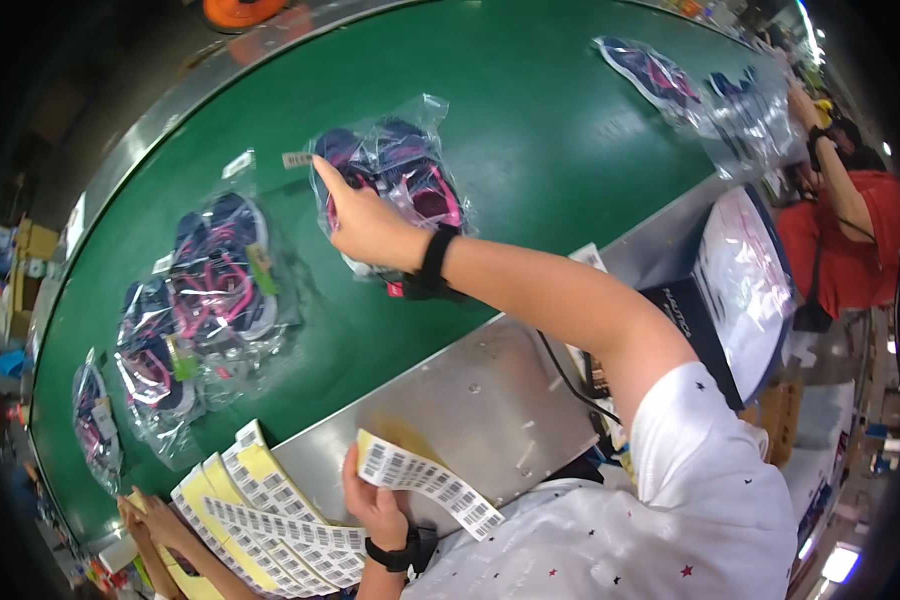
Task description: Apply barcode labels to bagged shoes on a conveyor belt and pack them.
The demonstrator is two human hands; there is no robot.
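My left hand (375, 500) is closed on a curling strip of barcode stickers (425, 475), over the metal ledge. My right hand (375, 228) reaches across the green belt (530, 130) to a clear-bagged pair of navy and pink sandals (432, 190). Its index finger is stretched out, with a small label (297, 159) at the fingertip. The other fingers are mostly hidden, and part of the bag lies under the hand. To the left are another bagged pair (215, 275), a further bagged pair (150, 350) and a narrow bagged shoe (95, 420).
Barcode sticker sheets (260, 520) overlap on the metal ledge (450, 385). Another person's hands (150, 515) are at lower left. A person in red (840, 250) stands at far right, a hand near bagged shoes (660, 80). A box of plastic bags (740, 280) stands beside the belt.
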